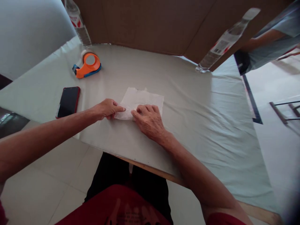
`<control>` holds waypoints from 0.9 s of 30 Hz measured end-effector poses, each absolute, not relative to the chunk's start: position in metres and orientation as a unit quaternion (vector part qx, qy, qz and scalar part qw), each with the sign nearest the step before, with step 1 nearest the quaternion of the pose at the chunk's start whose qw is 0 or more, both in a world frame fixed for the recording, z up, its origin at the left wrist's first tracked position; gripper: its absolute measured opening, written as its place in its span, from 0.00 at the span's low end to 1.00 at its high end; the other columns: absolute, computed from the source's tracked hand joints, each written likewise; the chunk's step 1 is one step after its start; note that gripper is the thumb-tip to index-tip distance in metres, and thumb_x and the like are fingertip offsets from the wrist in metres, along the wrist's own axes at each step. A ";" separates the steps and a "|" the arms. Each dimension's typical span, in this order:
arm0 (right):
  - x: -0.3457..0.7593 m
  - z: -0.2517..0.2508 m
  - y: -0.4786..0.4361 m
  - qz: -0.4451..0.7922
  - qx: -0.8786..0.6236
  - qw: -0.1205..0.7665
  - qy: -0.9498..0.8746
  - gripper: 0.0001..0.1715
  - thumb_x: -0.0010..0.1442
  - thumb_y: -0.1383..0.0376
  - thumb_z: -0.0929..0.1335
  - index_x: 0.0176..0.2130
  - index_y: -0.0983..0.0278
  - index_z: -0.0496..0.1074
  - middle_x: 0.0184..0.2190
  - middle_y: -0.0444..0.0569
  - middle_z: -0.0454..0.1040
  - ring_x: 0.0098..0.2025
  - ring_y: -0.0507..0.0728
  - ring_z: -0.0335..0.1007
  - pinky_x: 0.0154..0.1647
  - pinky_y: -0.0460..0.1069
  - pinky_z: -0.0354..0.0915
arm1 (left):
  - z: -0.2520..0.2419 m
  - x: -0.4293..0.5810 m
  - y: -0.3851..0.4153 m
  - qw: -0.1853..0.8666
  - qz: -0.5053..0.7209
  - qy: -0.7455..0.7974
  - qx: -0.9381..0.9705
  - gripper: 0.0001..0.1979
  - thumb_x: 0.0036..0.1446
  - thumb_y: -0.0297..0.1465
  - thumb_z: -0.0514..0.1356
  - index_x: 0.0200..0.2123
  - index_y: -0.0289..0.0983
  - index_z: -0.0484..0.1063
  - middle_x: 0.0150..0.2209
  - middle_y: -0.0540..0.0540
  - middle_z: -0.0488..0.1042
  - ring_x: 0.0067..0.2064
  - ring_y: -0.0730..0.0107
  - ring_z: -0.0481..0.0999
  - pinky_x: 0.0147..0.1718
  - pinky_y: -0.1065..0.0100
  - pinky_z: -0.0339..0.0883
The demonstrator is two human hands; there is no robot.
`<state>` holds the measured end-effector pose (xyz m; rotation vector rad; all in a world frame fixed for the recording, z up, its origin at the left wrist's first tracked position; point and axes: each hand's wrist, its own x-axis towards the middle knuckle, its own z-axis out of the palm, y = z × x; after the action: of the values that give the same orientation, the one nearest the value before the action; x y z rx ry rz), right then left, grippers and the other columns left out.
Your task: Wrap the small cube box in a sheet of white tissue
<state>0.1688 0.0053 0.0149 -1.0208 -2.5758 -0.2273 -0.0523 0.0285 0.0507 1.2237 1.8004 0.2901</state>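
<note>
Wearing a red shirt (112, 200) and black trousers (105, 175) nearest the camera, at a pale, wrinkled counter (199, 134). Got a red-cased phone (67, 102) lying at far left, then a clear bottle (82, 29) upright before the brown board (150, 25), with an orange tape dispenser (88, 66) near its base. Pinching the near left corner of a white sheet (143, 97), lying mid-counter, with the left hand (108, 108). Resting bent fingers of the right hand (150, 122) on the sheet's near part; cannot tell whether gripping or only pressing. Farther right, have a second bottle (220, 47) by the board, then another person's arm (264, 40).
</note>
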 end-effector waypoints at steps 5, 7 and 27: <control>0.169 0.014 0.004 -0.064 -0.363 0.185 -0.911 0.13 0.72 0.66 0.61 0.47 0.60 0.74 0.47 0.52 0.75 0.45 0.60 0.61 0.48 0.56 0.50 | 0.050 -0.042 0.030 0.483 0.137 0.714 0.487 0.16 0.50 0.38 0.68 0.21 0.39 0.64 0.17 0.53 0.63 0.18 0.75 0.60 0.19 0.70 0.52; 0.169 0.014 0.004 -0.055 -0.366 0.194 -0.909 0.14 0.72 0.66 0.61 0.48 0.60 0.75 0.52 0.54 0.74 0.47 0.60 0.62 0.49 0.56 0.52 | 0.051 -0.037 0.029 0.479 0.146 0.706 0.500 0.16 0.48 0.36 0.67 0.19 0.39 0.64 0.17 0.53 0.62 0.19 0.75 0.60 0.18 0.70 0.51; 0.172 0.016 0.006 -0.018 -0.365 0.193 -0.911 0.12 0.71 0.65 0.63 0.47 0.60 0.75 0.51 0.54 0.76 0.47 0.62 0.63 0.49 0.58 0.52 | 0.042 -0.021 0.027 0.489 0.218 0.699 0.475 0.06 0.43 0.29 0.65 0.23 0.37 0.69 0.22 0.47 0.72 0.22 0.71 0.70 0.18 0.71 0.62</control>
<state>0.1717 0.0057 0.0163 -1.0229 -2.5559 -0.0499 -0.0215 0.0274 0.0424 1.1542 1.6976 0.5299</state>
